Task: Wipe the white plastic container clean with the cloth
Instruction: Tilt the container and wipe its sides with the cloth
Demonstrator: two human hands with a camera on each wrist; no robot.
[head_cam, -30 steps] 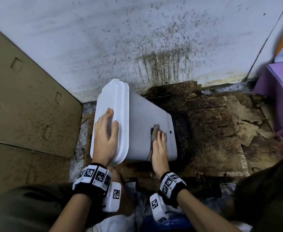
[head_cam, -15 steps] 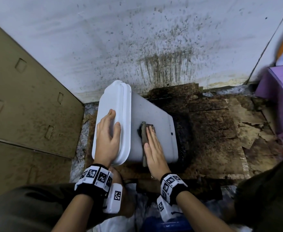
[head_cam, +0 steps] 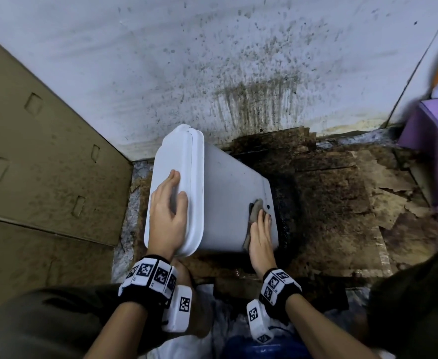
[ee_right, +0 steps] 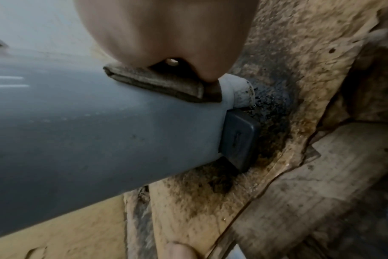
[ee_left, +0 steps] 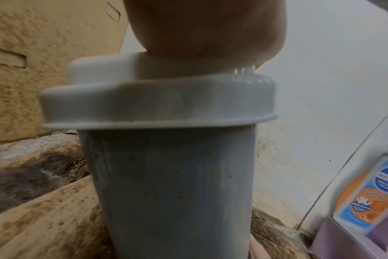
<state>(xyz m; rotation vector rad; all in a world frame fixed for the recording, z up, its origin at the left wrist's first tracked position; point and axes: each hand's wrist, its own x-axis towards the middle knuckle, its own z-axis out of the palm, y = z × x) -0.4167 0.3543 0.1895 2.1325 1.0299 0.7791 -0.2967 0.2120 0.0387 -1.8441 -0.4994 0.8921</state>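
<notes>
Grey, grimy cloth (head_cam: 254, 213) lies folded under the right hand (head_cam: 260, 235), whose straight fingers press it flat against the white plastic container (head_cam: 228, 203) near its bottom right edge; that grip is a flat-palmed push, nothing curled round the rag. The left hand (head_cam: 167, 216) rests open, fingers straight, on the lid (head_cam: 179, 161) at the left, steadying it. The container lies tipped on its side on the floor, on stained cardboard (head_cam: 342, 203), near the spattered wall (head_cam: 212, 60). Its base sits right beside a black, wet-looking patch (ee_right: 270, 108). I'd worry the cloth slides off the edge into that muck and smears it back onto the white side. The near face, in the left wrist view, shows brown specks not yet wiped.
</notes>
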